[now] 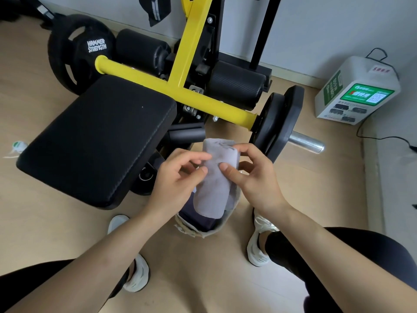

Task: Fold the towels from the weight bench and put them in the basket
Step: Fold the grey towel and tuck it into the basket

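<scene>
Hands fold grey towel over basket, bench pad bare.

Grey towel, soft napped cloth folded to a narrow oblong, hangs upright between both hands above the basket; left hand pinches its left edge with thumb and fingertips, other fingers loose; right hand presses thumb on the front, fingers curled behind the right edge; basket is pale fabric, rounded rim, on wood-look floor between white shoes, dark folded cloth inside it under the towel's lower end; black padded bench seat, stitched vinyl, rounded corners, far left; yellow steel tube frame beyond; black round weight plates right of the hands.
</scene>
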A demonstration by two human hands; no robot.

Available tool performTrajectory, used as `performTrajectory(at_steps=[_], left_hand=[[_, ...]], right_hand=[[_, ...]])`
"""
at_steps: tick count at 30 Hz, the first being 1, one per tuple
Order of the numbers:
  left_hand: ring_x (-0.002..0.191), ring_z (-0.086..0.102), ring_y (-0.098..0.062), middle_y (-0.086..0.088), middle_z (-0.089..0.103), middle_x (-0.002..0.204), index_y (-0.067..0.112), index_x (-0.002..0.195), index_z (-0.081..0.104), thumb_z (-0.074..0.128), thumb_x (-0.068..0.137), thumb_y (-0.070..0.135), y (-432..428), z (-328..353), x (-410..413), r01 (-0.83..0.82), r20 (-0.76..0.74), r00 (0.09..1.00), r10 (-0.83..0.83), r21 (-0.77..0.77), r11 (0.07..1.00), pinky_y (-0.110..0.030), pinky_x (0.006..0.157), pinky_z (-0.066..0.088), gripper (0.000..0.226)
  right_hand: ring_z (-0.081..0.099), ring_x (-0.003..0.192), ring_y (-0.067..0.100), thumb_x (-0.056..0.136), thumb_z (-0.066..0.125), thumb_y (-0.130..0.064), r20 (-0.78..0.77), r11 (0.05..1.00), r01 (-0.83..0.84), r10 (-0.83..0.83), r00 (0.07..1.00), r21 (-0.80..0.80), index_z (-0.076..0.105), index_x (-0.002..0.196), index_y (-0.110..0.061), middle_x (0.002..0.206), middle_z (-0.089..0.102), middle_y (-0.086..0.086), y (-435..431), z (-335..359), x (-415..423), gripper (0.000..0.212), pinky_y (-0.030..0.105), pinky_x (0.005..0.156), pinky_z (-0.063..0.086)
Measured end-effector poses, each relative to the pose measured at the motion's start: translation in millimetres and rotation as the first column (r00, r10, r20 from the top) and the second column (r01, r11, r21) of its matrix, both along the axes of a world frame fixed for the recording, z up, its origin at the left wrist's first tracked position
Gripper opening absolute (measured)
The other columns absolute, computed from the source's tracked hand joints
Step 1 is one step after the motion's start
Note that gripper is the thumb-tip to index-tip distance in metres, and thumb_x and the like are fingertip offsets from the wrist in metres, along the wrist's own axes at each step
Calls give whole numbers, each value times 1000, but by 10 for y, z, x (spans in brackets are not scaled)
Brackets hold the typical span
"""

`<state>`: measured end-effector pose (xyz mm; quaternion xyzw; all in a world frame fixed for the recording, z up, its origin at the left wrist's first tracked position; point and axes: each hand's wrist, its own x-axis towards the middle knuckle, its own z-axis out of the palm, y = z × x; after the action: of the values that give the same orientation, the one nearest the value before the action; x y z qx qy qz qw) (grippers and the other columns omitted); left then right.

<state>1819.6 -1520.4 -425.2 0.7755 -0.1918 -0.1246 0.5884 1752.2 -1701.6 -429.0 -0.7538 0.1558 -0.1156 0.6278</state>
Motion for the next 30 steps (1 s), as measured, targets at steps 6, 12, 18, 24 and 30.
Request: performTrajectory(at_steps=[6, 12, 18, 24, 30], left_hand=[[116, 70, -18, -1, 72, 124, 21, 131, 60, 69, 87, 29, -26, -32, -9, 108, -428, 887, -173, -173, 979, -43, 98, 58, 45], [123, 66, -17, 2, 69, 132, 30, 141, 52, 73, 86, 24, 21, -65, -8, 263, -454, 833, -316, -176, 948, -44, 104, 53, 59], [107, 73, -19, -1, 77, 114, 21, 119, 67, 82, 72, 44, 43, -101, -1, 224, -503, 842, -196, -5, 975, -48, 99, 57, 55], [112, 72, -26, -13, 74, 119, 0, 118, 65, 78, 87, 24, 63, -232, 121, -92, -688, 726, 26, -59, 994, -44, 96, 59, 42], [113, 72, -28, -9, 74, 123, 9, 127, 63, 72, 90, 10, 102, -339, 156, -171, -764, 645, 1, -144, 975, -48, 94, 60, 39]], right_hand=[[63, 115, 31, 85, 77, -18, 64, 987, -22, 12, 998, 159, 50, 140, -26, 123, 63, -7, 29, 57, -19, 62, 53, 90, 57], [68, 107, 27, 83, 76, -26, -31, 962, 72, -66, 997, 263, 51, 139, -30, 123, 63, 9, -34, 24, -15, 62, 44, 89, 59], [69, 95, 23, 72, 78, -18, -179, 892, 145, -73, 981, 429, 55, 131, -20, 108, 65, 11, -252, 5, 58, 63, 41, 84, 59], [63, 92, 26, 72, 70, -10, -349, 824, 151, 60, 935, 546, 63, 116, 1, 97, 65, 10, -408, -139, 81, 46, 37, 87, 59], [65, 93, 24, 70, 75, -6, -412, 834, 201, 35, 910, 514, 68, 108, 3, 96, 69, 12, -403, -362, 73, 40, 37, 96, 57]])
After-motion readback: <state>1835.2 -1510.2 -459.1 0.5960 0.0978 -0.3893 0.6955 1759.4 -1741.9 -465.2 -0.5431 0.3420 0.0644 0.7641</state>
